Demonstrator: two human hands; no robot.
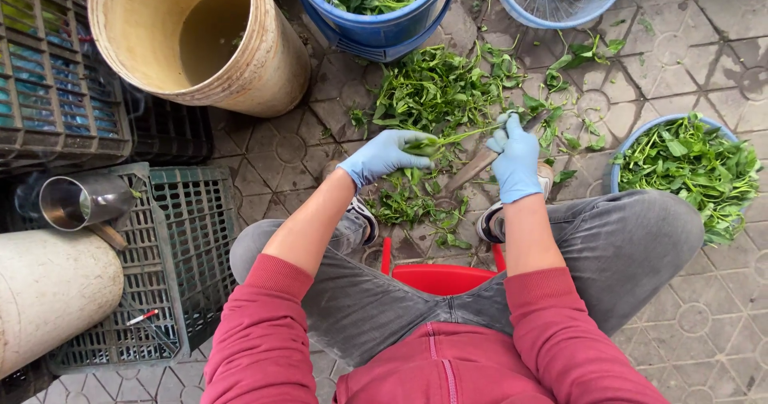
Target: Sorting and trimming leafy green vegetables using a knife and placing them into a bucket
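Both my hands wear light blue gloves. My left hand (382, 155) pinches one end of a green leafy stem (452, 138) that runs across to my right hand (516, 160). My right hand grips a knife (480, 164) with a long brownish blade, its edge against the stem. Below the hands a heap of green leaves and stems (436, 92) lies scattered on the paved ground. I sit on a red stool (440, 276), knees apart, shoes on the paving.
A blue bowl of greens (680, 164) stands at my right. A blue bucket with greens (376, 20) and a pale blue strainer basket (560, 0) stand ahead. A large beige tub (200, 40), plastic crates (160, 252) and a metal mug (76, 202) are at left.
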